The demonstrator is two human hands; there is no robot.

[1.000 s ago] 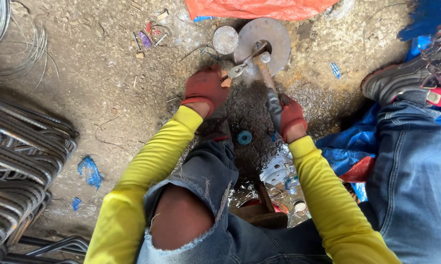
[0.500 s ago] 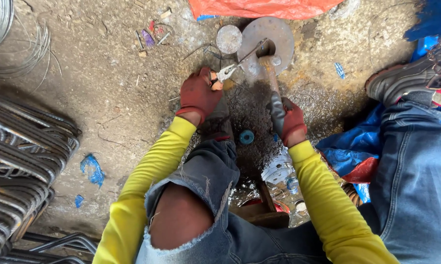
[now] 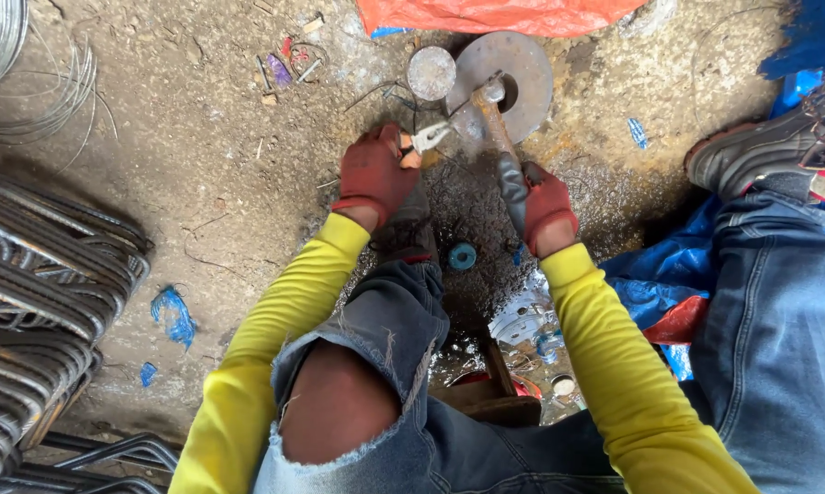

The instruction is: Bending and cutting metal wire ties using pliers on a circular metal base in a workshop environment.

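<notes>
Right hand clamped on hammer handle; long axis runs up-left, head resting on steel disc. Left hand closed on pliers, jaws pointing right toward hammer head, over dirt ground.

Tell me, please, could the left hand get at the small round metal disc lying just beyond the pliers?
Probably yes. The small round disc lies bare on the ground beyond the left hand, with only scraps of wire between them. But that hand is closed on the pliers, so it would have to free its fingers first.
</notes>
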